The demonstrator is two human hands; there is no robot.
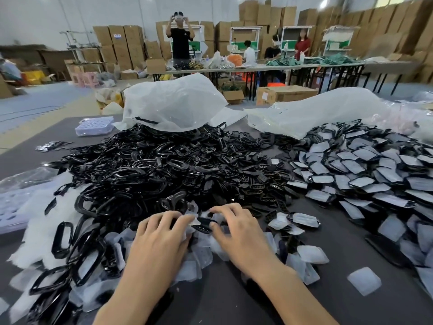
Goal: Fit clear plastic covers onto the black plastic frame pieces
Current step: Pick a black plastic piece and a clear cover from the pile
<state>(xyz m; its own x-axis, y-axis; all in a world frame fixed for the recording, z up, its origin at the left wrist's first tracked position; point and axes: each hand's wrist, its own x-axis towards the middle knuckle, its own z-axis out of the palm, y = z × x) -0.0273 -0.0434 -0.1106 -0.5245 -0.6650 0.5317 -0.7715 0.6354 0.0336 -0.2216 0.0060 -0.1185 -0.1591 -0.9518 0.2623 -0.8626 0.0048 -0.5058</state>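
Currently pinching black frame piece at both ends, left hand at its 9 o'clock, right hand at 3 o'clock, presumably bracing it for seating the clear cover.

The black frame piece is half hidden under blurred fingers of the left hand and right hand; the grip cannot be told.
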